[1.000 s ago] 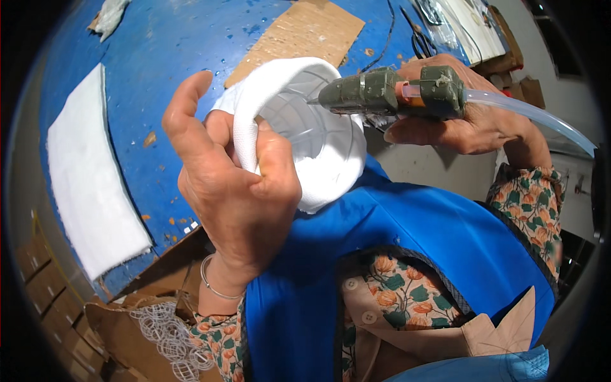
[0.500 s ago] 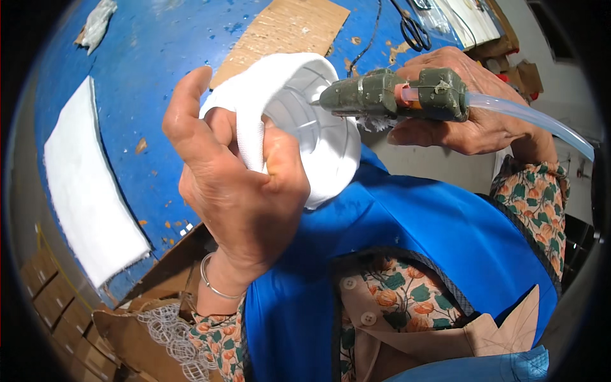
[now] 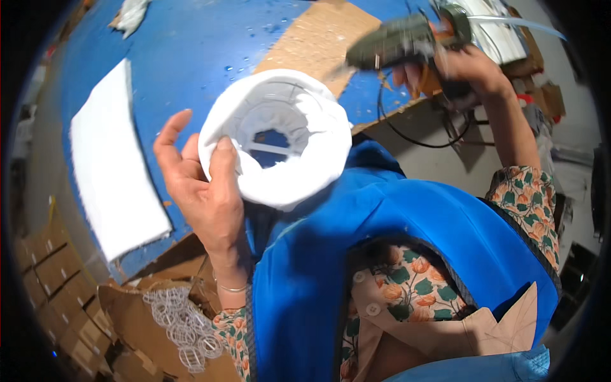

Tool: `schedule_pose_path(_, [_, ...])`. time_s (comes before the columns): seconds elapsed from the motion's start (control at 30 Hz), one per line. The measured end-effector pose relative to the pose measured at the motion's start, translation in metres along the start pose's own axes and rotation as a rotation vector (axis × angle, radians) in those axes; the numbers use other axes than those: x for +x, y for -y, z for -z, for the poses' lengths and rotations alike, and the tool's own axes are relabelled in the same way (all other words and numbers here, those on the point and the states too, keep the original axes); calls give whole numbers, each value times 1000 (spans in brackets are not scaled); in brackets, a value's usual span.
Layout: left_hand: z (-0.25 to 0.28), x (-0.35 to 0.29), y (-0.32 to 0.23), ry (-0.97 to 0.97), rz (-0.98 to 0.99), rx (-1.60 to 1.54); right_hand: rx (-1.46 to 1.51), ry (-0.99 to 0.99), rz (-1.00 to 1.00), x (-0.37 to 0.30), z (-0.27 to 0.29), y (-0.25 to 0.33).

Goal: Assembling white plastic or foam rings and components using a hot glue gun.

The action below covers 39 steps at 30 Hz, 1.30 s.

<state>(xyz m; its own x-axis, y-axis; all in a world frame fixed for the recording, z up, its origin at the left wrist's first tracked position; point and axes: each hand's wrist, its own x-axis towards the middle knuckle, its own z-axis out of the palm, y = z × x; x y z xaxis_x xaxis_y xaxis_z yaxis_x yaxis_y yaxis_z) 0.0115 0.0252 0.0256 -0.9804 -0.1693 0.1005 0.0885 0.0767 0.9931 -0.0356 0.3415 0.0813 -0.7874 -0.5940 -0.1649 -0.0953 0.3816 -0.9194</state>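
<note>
A white fabric-covered lampshade stands near the table's front edge, its wide round opening turned up toward me. Wire ribs show inside it, with blue visible through the hole at the far end. My left hand grips its left rim, thumb at the rim and index finger stretched away. Up and to the right, my right hand is closed round a dark green glue gun, blurred by motion. The nozzle points left, apart from the lampshade. A clear glue stick runs out of the gun's back.
On the blue table lie a folded white cloth, a brown cardboard sheet and crumpled plastic. Several wire frames sit in an open carton at lower left. A black cord hangs at the table's right edge.
The glue gun has moved out of the lampshade, up and to the right, with my right hand. My left hand has turned the lampshade so that its opening faces me, shifting its grip at the rim.
</note>
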Motion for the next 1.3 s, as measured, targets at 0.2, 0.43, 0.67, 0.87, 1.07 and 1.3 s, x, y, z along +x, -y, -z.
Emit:
schedule_pose_path(0.2, [57,11,17,88,21,-107,246,-363,-442,90,-9,-80])
schedule_pose_path(0.43, [64,20,23,29,26,-71,-609,-176,-294,94,-36,-31])
schedule_pose_path(0.67, [55,-1,43,-35,2,-43,-276,-74,248,150,-113,10])
schedule_pose_path(0.87, [56,1,35,81,195,-195,-301,53,261,158,-120,22])
schedule_pose_path(1.07, [44,-11,31,23,170,-101,-467,-79,411,131,-128,27])
schedule_pose_path(1.3, [43,-40,28,86,-113,101,-202,-66,454,99,-140,21])
